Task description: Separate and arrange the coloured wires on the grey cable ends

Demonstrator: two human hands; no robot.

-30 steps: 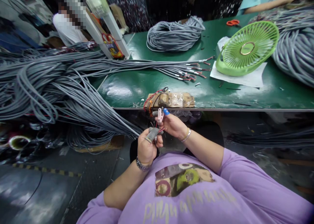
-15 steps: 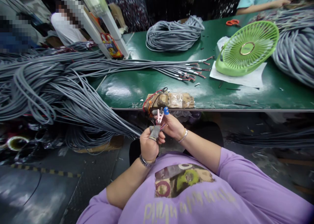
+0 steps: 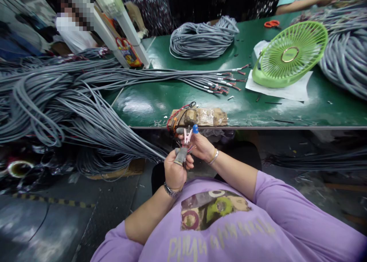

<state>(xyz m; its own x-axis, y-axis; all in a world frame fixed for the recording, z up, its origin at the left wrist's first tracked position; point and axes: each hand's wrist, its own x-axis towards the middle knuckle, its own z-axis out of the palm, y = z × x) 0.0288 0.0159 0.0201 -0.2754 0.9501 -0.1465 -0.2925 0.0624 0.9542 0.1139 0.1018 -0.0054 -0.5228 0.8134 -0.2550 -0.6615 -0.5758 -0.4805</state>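
Observation:
My left hand [image 3: 175, 170] is closed around the end of a grey cable [image 3: 163, 154], its grey-wrapped thumb on top. Thin loose wires [image 3: 190, 148] fan out just beyond that thumb. My right hand [image 3: 202, 146], with a blue cover on the thumb and a grey wrap on a finger, is closed on a small pale pink clip [image 3: 187, 135]. The clip sits right at the wires, its legs spread in a V. Whether its jaws bite on a wire is too small to tell. Both hands are close together in front of the bench edge.
On the green bench [image 3: 143, 109] lie a wooden block [image 3: 212, 116] with red and black leads, stripped cable ends [image 3: 220, 87], a cable coil [image 3: 202, 40], a green fan [image 3: 289, 55] and orange scissors [image 3: 272, 23]. Grey cables [image 3: 40, 105] heap at left. Other people work behind.
Both hands keep their grip and stay nearly in place. The pink clip has turned slightly, showing its legs more clearly. The whole view has shifted a little.

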